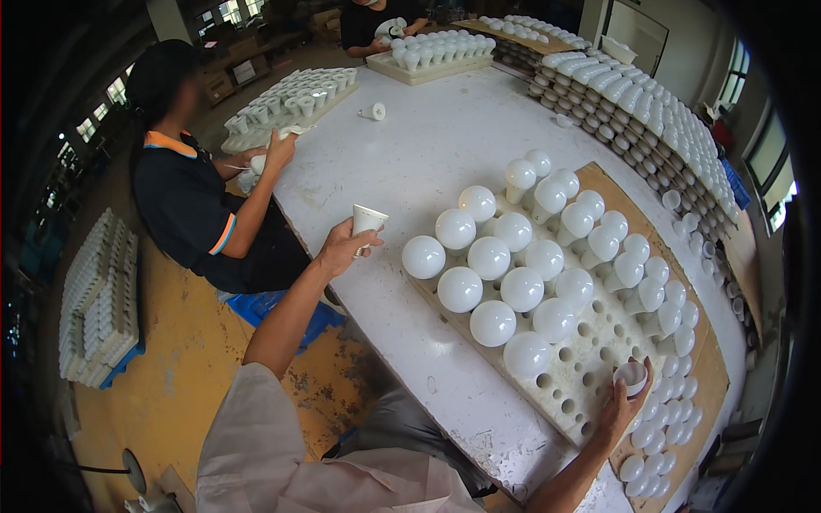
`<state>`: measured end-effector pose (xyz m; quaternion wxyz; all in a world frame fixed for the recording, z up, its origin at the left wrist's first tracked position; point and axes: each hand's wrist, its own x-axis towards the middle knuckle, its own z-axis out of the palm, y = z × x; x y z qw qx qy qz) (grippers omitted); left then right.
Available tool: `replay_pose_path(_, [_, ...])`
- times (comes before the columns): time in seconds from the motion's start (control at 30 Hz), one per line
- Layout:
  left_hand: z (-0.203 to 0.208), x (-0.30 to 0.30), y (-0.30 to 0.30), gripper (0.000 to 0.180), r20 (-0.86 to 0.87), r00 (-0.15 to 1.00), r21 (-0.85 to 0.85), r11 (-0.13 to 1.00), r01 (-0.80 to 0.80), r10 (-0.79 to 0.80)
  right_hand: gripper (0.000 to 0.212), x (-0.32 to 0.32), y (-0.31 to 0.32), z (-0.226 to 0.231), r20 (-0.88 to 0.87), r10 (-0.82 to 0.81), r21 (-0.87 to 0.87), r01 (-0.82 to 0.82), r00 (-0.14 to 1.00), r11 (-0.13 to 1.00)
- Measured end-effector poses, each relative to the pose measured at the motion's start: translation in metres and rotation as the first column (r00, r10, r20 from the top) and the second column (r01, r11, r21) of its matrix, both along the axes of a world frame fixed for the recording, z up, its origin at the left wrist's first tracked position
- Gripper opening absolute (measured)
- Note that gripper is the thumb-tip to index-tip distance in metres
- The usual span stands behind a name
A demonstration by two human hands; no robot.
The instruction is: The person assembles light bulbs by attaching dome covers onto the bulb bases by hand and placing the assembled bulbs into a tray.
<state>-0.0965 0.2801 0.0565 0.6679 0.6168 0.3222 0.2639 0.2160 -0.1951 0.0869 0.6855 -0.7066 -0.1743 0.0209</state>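
Observation:
My left hand (344, 248) is closed around a white cone-shaped bulb base (369, 219), held above the table with its wide, flat end up. At the near right corner of a foam tray (560, 402), my right hand (617, 415) grips a white cup-shaped bulb part (631, 376), its open end facing up. Whether that part touches the tray, I cannot tell. Several round white bulbs (492, 323) stand upright in the tray's holes, globes up. Bare holes show on the tray's near right side, next to my right hand.
A cardboard sheet (714, 359) with several white globes (654, 440) lies right of the tray. Stacked bulb trays (633, 128) fill the far right. A co-worker (188, 197) sits at left by a tray of bases (291, 103); another person (382, 26) works across the table. One bulb (373, 111) lies between.

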Motion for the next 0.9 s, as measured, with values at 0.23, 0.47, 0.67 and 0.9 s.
replay_pose_path(0.23, [-0.002, -0.033, -0.052, 0.059, 0.534, 0.844, -0.387, 0.87, 0.305, -0.058, 0.071, 0.004, -0.003, -0.006, 0.038, 0.047, 0.032, -0.048, 0.998, 0.998])
replay_pose_path(0.47, [0.011, -0.028, -0.103, 0.061, 0.642, 0.766, -0.416, 0.843, 0.342, 0.006, 0.071, 0.002, -0.003, -0.004, 0.033, 0.049, 0.016, -0.05, 0.998, 0.999])
replay_pose_path(0.67, [0.011, -0.035, -0.136, 0.065, 0.618, 0.777, -0.297, 0.879, 0.373, -0.121, 0.073, 0.002, -0.004, -0.007, 0.041, 0.046, 0.006, -0.046, 0.998, 0.999])
replay_pose_path(0.9, [0.023, -0.026, -0.164, 0.059, 0.271, 0.96, -0.013, 0.997, 0.079, -0.072, 0.069, 0.003, -0.004, -0.009, 0.033, 0.065, 0.039, -0.066, 0.997, 0.997])
